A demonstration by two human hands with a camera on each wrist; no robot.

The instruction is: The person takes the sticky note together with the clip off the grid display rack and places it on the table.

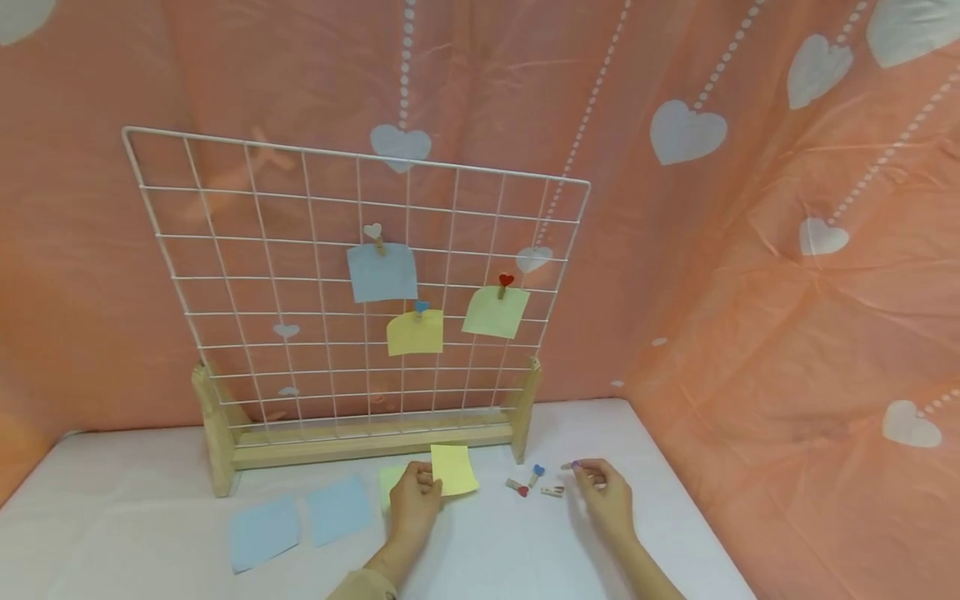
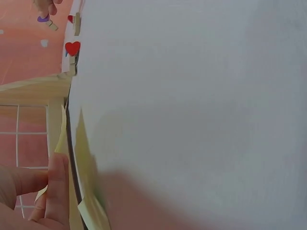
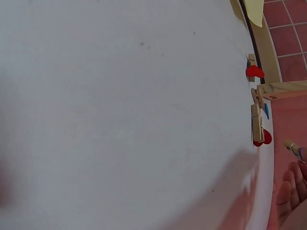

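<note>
My left hand (image 1: 414, 502) pinches a yellow sticky note (image 1: 454, 471) by its left edge, lifted over the table. Part of a pale green note (image 1: 388, 483) shows beside that hand. In my right hand (image 1: 609, 500) is a small wooden clothespin with a purple heart (image 1: 575, 465), pinched between thumb and fingers; the right wrist view shows its wooden end (image 3: 290, 145). Between the hands lie several heart clothespins: one with a red heart (image 1: 519, 488), one with a blue heart (image 1: 536, 476), and another on its side (image 1: 552, 492).
A white wire grid (image 1: 330, 392) on a wooden stand (image 1: 367, 446) rises behind the hands. Clothespins hold a blue note (image 1: 382, 273), a yellow note (image 1: 416, 333) and a green note (image 1: 497, 312) on it. Two blue notes (image 1: 264, 532) lie at left. Pink heart-patterned cloth (image 1: 750, 292) hangs around.
</note>
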